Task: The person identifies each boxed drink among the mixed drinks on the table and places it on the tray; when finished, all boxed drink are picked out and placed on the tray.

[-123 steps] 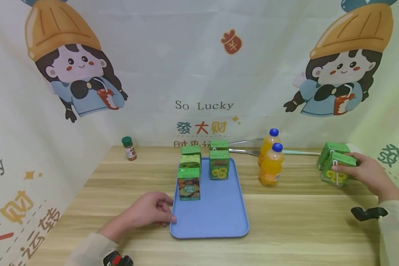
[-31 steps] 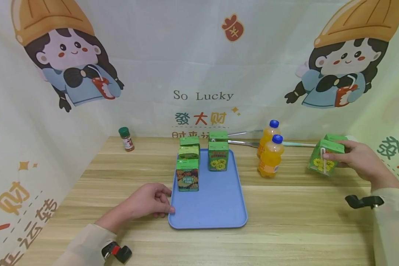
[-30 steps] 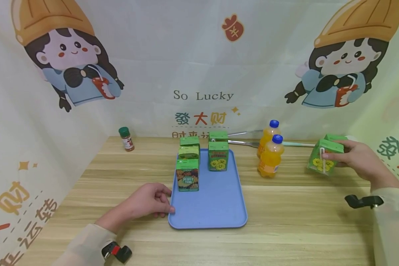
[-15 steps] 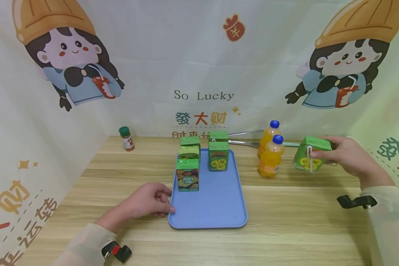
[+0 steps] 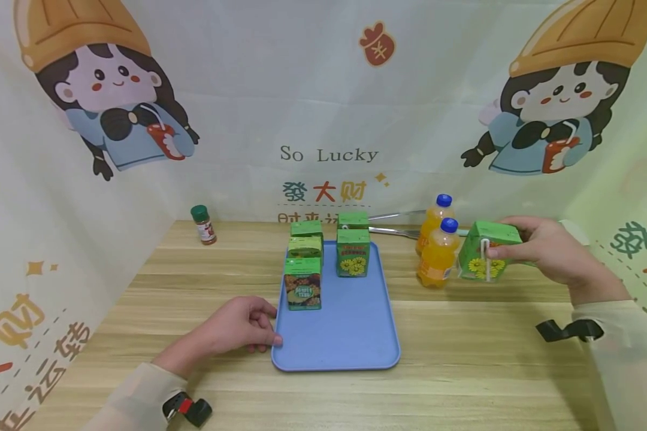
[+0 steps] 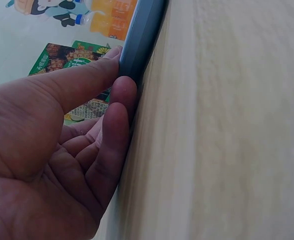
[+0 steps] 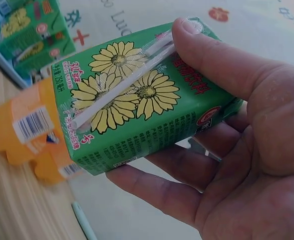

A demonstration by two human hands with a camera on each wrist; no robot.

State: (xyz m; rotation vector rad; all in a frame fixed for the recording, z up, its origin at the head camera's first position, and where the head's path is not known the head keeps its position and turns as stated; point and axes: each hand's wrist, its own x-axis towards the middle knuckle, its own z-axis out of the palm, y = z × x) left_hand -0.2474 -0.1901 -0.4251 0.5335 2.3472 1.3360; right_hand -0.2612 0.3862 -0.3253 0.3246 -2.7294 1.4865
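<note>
My right hand point(image 5: 558, 257) grips a green drink carton point(image 5: 471, 251) with yellow flowers and a white straw on its front, raised beside the orange drink bottles. In the right wrist view the thumb lies on the carton's front, and the fingers curl behind and under it. At the near left edge of the blue tray point(image 5: 336, 341), my left hand point(image 5: 237, 326) pinches the rim between thumb and fingers. Two rows of green cartons stand on the tray: a brown-fronted carton point(image 5: 304, 293) leads the left row, a flower-printed carton point(image 5: 353, 263) the right.
Two orange drink bottles point(image 5: 437, 263) with blue caps stand right of the tray. Metal-ended utensils point(image 5: 396, 231) lie behind them. A green-capped spice jar point(image 5: 203, 226) stands back left. A sliver of green shows behind my right hand; what it is I cannot tell.
My right hand has lifted a flower-printed carton from the right side and carried it left, close to the bottles. My left hand has stayed on the tray's edge.
</note>
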